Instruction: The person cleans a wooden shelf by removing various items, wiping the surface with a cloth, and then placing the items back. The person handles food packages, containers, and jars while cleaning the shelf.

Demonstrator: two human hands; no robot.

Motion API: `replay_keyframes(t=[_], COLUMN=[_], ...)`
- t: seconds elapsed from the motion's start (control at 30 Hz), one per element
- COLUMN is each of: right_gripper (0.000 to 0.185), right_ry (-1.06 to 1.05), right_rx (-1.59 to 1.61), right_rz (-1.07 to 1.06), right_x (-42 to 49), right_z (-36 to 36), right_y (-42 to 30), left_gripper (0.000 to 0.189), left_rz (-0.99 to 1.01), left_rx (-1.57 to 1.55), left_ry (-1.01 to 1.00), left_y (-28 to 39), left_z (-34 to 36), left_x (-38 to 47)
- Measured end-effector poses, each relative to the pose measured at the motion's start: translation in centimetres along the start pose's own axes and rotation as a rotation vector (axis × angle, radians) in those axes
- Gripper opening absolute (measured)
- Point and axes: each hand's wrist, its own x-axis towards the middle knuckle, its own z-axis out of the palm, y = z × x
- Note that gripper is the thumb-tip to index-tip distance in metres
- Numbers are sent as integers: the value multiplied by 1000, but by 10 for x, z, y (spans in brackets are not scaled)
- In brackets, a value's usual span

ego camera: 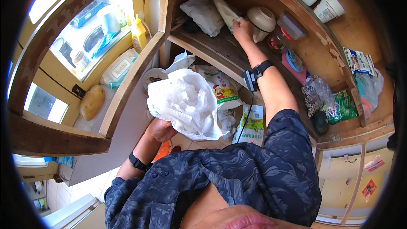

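My left hand [161,130] grips a white plastic bag [187,101] from below. Its mouth is open towards me and shows crumpled white material inside. On the wooden cupboard shelf [222,45], my right hand [244,31] has its fingers around the lower end of a long pale wrapped packet [223,8]. To the left of that packet lies a crumpled white bag [203,15]. Beige bowls [262,19], one upside down, are just right of my right hand, with a cup-like beige vessel [259,35] beneath them. Whatever the long packet contains is hidden.
Below the shelf stand printed flour bags [227,90]. Further right on the shelf are a clear plastic box [290,25], a red-lidded jar [276,42] and a bag of beans [313,92]. An open wooden door frame [133,84] borders the left. A cable hangs from my right wrist.
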Motion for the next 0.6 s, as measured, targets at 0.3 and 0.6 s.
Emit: replay_keyframes(t=[0.3, 0.6], right_gripper=[23, 18], right_ry=[120, 21], right_rx=[434, 1229], right_rz=[189, 385], right_x=[-3, -37], right_z=[-57, -108], right_y=[13, 2], left_gripper=[90, 90], left_rz=[-65, -125], left_rx=[-2, -11], left_ry=[-27, 9], left_y=[-6, -16], left_z=[-1, -7], left_x=[3, 17])
